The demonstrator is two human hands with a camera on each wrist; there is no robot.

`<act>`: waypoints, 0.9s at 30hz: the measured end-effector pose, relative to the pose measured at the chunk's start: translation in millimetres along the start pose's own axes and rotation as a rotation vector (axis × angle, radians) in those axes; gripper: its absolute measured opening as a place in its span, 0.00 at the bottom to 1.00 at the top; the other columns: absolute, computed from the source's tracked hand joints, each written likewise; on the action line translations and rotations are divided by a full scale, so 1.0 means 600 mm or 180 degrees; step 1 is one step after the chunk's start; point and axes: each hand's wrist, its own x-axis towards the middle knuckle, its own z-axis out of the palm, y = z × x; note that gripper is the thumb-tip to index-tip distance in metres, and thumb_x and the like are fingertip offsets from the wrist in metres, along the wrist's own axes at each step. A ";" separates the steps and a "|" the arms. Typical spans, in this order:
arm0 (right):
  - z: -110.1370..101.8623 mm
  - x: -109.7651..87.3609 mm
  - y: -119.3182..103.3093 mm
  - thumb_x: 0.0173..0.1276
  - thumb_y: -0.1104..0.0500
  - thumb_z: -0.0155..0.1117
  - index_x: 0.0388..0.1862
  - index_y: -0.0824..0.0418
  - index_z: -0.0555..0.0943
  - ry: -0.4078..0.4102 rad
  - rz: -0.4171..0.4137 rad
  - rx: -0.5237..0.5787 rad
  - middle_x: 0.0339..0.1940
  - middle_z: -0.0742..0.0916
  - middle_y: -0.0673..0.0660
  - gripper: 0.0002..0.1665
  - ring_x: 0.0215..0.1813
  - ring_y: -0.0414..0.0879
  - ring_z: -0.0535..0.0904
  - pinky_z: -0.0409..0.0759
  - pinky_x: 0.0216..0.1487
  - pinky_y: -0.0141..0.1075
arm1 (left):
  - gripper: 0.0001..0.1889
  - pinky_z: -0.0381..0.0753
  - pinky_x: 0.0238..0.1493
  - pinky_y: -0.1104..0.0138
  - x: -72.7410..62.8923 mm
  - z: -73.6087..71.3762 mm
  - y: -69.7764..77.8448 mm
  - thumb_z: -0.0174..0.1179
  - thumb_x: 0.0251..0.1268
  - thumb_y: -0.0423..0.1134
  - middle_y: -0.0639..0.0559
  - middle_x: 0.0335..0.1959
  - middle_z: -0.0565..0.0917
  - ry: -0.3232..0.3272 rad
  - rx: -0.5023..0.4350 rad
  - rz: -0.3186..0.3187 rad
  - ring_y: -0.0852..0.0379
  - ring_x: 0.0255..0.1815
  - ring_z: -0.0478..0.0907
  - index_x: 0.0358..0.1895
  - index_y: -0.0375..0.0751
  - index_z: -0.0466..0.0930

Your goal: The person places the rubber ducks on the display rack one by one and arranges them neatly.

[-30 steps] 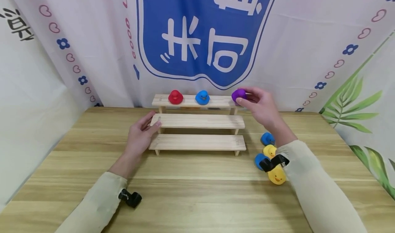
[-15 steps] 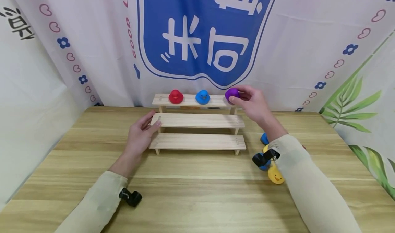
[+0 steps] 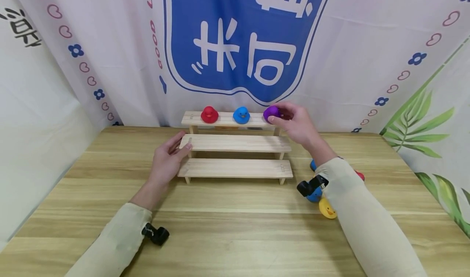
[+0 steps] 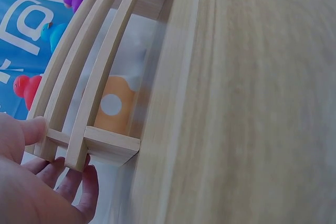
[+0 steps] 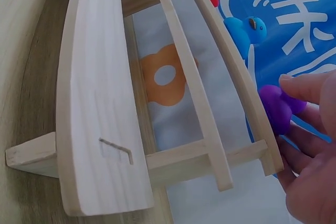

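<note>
A three-tier wooden shelf stand [image 3: 235, 143] stands on the table. My left hand [image 3: 166, 160] grips its left end, thumb on top of the middle board and fingers curled below, as the left wrist view shows. At the right end of the top board, my right hand [image 3: 298, 124] holds a purple rubber duck [image 3: 271, 114] between thumb and fingers. In the right wrist view the purple duck [image 5: 276, 109] sits right at the board's edge. Along the same board are a red rubber duck [image 3: 209, 114] at the left and a blue rubber duck [image 3: 241, 115] in the middle.
Right of the stand, partly hidden by the right sleeve [image 3: 363, 211], lie more rubber ducks, among them a yellow one [image 3: 327, 208], a blue one [image 3: 314, 195] and a red one [image 3: 360, 175]. A printed curtain [image 3: 349, 65] hangs close behind the stand.
My right hand has moved left along the top board with the purple duck, bringing it closer to the blue duck. My left hand has stayed on the stand.
</note>
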 end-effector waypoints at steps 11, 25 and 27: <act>0.005 0.003 0.005 0.79 0.55 0.67 0.73 0.58 0.78 -0.0037 -0.0016 -0.0028 0.69 0.82 0.63 0.27 0.66 0.58 0.77 0.79 0.73 0.51 | 0.34 0.61 0.88 0.58 0.001 0.000 -0.001 0.63 0.79 0.45 0.55 0.87 0.61 -0.0031 -0.0065 -0.0071 0.53 0.86 0.60 0.83 0.52 0.62; -0.004 0.004 0.005 0.77 0.56 0.69 0.75 0.59 0.76 -0.0209 0.0017 -0.0009 0.72 0.81 0.63 0.30 0.72 0.60 0.76 0.75 0.79 0.54 | 0.34 0.61 0.88 0.58 0.003 0.000 -0.004 0.63 0.80 0.45 0.56 0.86 0.61 -0.0021 -0.0045 -0.0057 0.54 0.86 0.59 0.83 0.52 0.62; -0.005 0.003 0.005 0.76 0.56 0.70 0.76 0.60 0.75 -0.0214 0.0014 -0.0003 0.74 0.80 0.63 0.32 0.75 0.60 0.75 0.74 0.80 0.54 | 0.34 0.61 0.88 0.58 0.003 0.000 -0.004 0.63 0.79 0.45 0.56 0.86 0.62 -0.0014 -0.0035 -0.0061 0.54 0.87 0.59 0.83 0.52 0.62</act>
